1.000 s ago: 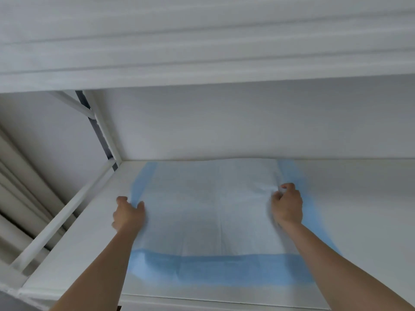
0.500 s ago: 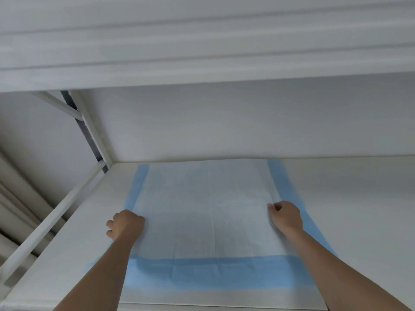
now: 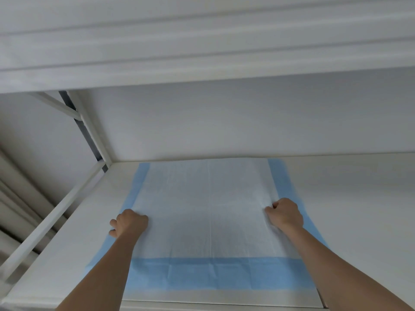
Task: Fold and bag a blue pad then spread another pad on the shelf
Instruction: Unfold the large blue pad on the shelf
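A blue-bordered pad [image 3: 208,209] with a white quilted middle lies spread flat on the white shelf [image 3: 354,209], reaching from the back wall to the front edge. My left hand [image 3: 129,223] rests on the pad's left side near the blue border, fingers curled under. My right hand [image 3: 285,213] sits as a fist on the pad's right side, beside the blue strip. Whether either hand pinches the pad or only presses on it I cannot tell. No bag is in view.
The shelf above [image 3: 202,52] hangs low over the work area. A white frame rail [image 3: 51,221] runs along the shelf's left end, joining an upright post [image 3: 89,131] at the back corner. A white back wall [image 3: 247,122] closes the rear.
Both hands slid toward me along the pad's sides. The pad lies flatter, its left border straighter.
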`<state>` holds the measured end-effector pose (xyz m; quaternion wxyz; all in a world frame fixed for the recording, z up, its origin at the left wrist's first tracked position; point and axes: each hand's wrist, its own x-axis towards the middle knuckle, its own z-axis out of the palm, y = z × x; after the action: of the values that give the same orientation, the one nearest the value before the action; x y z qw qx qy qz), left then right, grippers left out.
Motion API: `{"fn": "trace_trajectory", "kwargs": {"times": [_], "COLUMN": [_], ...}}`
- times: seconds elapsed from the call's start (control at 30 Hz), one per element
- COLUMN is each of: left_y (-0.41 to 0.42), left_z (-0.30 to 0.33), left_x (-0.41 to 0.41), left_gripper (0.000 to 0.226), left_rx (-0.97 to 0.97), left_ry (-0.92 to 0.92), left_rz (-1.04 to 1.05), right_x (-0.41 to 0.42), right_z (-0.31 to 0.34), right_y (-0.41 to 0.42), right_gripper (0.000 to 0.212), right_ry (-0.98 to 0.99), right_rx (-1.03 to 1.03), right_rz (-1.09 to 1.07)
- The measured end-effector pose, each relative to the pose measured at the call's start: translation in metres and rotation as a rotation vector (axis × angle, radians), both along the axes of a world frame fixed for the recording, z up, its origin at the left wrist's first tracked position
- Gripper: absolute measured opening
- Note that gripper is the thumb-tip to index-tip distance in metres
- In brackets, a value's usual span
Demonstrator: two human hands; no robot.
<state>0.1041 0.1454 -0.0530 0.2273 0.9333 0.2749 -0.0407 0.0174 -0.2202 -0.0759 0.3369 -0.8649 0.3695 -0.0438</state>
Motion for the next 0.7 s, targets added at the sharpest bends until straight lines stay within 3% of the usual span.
{"fn": "trace_trajectory", "kwargs": {"times": [0.37,0.7], "left_y": [-0.012,-0.084], "left_z": [-0.002,-0.004], "left_x": [0.0,-0.016], "left_gripper": [0.018,0.01], "left_rx": [-0.177,-0.192], "left_ry": [-0.119,-0.135], "left_rz": [0.022,-0.051], "right_x": [-0.021,-0.071], "right_z": [0.001,0.012], "right_y": [-0.032,-0.093], "right_gripper": [0.029,0.035], "right_ry": [-0.013,-0.002], "right_rx": [0.05,0.05], "right_rz": [-0.041,-0.117]}}
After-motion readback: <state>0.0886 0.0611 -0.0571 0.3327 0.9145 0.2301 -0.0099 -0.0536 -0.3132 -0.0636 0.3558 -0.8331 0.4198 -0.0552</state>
